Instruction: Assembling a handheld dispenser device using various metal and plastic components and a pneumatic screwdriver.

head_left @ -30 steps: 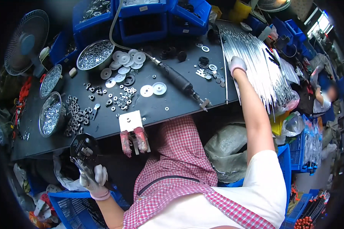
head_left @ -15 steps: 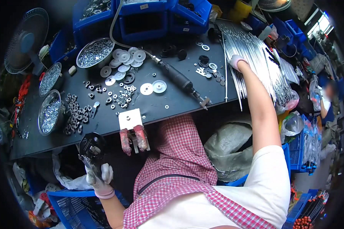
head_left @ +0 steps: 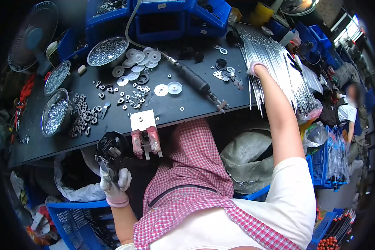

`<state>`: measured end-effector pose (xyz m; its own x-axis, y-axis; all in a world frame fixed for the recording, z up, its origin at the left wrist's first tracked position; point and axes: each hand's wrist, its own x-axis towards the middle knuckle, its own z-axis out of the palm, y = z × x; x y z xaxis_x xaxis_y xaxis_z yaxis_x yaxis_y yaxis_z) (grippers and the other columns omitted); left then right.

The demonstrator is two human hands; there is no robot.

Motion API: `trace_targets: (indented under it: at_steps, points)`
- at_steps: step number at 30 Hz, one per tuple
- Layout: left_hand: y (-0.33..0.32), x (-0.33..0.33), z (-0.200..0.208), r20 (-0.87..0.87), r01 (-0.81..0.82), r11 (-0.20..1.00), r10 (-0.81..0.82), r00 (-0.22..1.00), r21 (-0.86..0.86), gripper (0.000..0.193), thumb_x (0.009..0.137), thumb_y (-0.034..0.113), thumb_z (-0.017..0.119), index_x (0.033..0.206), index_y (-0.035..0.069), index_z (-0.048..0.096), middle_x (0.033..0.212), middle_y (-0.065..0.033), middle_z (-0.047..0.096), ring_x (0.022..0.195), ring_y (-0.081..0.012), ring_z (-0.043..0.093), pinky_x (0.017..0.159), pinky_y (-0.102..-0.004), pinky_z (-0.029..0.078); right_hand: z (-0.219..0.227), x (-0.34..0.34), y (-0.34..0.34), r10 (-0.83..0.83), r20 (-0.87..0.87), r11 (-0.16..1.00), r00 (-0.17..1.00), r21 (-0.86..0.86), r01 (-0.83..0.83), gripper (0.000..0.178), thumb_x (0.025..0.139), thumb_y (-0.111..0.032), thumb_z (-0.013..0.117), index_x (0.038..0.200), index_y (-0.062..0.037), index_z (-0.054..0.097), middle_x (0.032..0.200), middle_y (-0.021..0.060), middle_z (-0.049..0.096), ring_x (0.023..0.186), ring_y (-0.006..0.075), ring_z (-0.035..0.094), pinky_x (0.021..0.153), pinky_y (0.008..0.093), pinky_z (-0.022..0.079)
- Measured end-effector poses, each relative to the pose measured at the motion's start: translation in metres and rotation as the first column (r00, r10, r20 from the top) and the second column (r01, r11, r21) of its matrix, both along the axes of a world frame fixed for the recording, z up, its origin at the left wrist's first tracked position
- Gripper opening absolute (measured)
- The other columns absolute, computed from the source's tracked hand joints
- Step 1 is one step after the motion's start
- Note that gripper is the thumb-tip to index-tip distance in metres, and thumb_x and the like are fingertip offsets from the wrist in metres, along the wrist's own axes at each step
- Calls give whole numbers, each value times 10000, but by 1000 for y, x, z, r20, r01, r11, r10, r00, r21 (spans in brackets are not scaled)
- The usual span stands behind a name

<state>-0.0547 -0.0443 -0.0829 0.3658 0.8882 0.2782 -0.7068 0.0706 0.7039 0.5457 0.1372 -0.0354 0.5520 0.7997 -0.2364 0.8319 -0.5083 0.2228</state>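
Observation:
My left hand (head_left: 114, 185), in a white glove with a pink cuff, is held below the table's front edge. Its fingers are closed on a round black part (head_left: 112, 143) with small metal pieces at its lower side. Stretched far to the right, my gloved right hand (head_left: 256, 68) is at the left side of a spread bundle of long thin metal rods (head_left: 275, 62). Its fingers are mostly hidden, so whether they grip a rod does not show. Between my hands, a small fixture with a white metal plate (head_left: 142, 120) and two red-wrapped legs juts from the table edge.
A black power tool (head_left: 191, 78) with a hose lies mid-table. Metal bowls (head_left: 55, 112) of nuts, white plastic discs (head_left: 133, 76) and loose small fittings (head_left: 85, 110) cover the left. Blue bins (head_left: 160, 25) line the back. A grey sack (head_left: 248, 160) sits below, right. A person (head_left: 346, 110) is far right.
My left hand and the black part have moved slightly right and up in the picture. My right hand has turned slightly at the rods, its fingers now less visible. The view has shifted a little.

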Motion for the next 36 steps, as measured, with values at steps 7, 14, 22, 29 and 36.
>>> trace_targets:
  at_steps: [7,14,22,29,36]
  points:
    - [7,3,-29,21,39,992,-36,999,-120,554,889,535,495,1310,175,491,735,32,528,409,-67,270,377,-218,232,-36,169,2,-312,265,876,912,-291,384,431,815,-429,557,1015,-71,691,1155,152,632,1077,305,595,948,364,432]
    - [-17,-8,-10,-170,-175,970,146,975,-166,558,876,586,479,1286,210,523,516,64,338,395,-63,222,382,-212,205,-3,9,15,-16,86,963,996,-266,38,411,804,-346,523,1053,-58,680,1152,177,624,1061,303,597,941,364,427]
    - [-14,-13,-2,-143,-172,968,147,979,-183,508,893,577,463,1239,219,565,528,70,322,403,-63,230,383,-209,204,-19,61,-32,15,-411,899,912,405,168,396,891,-351,483,1058,-42,666,872,122,676,796,247,641,760,351,487]
    - [-5,-10,-6,289,117,988,-85,954,-98,707,865,335,600,1445,101,271,1434,-71,371,508,-84,403,414,-230,341,4,-83,-139,717,-676,127,167,362,923,292,965,-388,481,934,-98,496,648,19,525,498,104,453,431,236,356]
    - [-4,15,-13,750,832,122,376,-544,542,450,791,356,619,1182,159,517,1136,-11,506,675,-117,487,664,-261,398,28,-204,-175,889,-448,28,94,259,966,268,960,-402,490,972,-137,529,771,28,584,539,107,446,477,235,348]
